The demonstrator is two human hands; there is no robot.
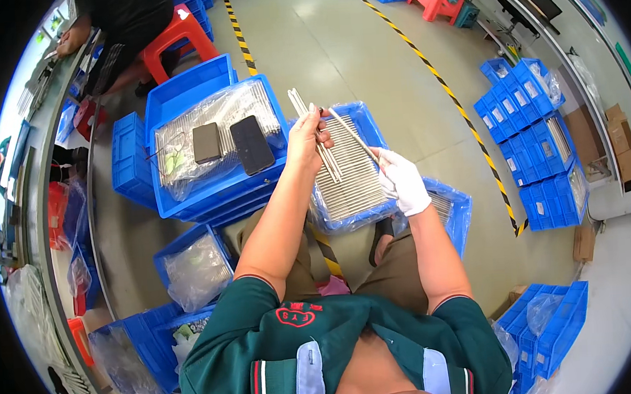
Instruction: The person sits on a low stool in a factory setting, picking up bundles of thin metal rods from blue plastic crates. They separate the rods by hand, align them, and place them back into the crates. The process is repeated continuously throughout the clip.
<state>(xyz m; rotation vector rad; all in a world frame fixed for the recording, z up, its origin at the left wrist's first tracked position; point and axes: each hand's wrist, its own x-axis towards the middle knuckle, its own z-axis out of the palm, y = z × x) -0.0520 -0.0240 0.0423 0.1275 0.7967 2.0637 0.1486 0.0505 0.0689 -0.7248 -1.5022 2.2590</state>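
My bare left hand (306,141) is closed around a small bundle of thin metal rods (333,165), which stick out above and below the fist. My right hand (403,183), in a white glove, grips one end of a single metal rod (353,134). That rod slants up and left, its far end close to my left fingers. Below both hands is a blue bin (364,221) lined with clear plastic, holding a layer of rods (346,195) laid side by side. Partly hidden by my right forearm, another lined blue bin (463,204) also holds rods.
Left of my hands, a stack of blue bins (218,196) carries bagged rods and two dark phones (252,144). Further left runs a workbench (35,167), where another person (128,24) sits on a red stool (178,41). Stacked blue bins (536,144) stand at right, past yellow-black floor tape (462,108).
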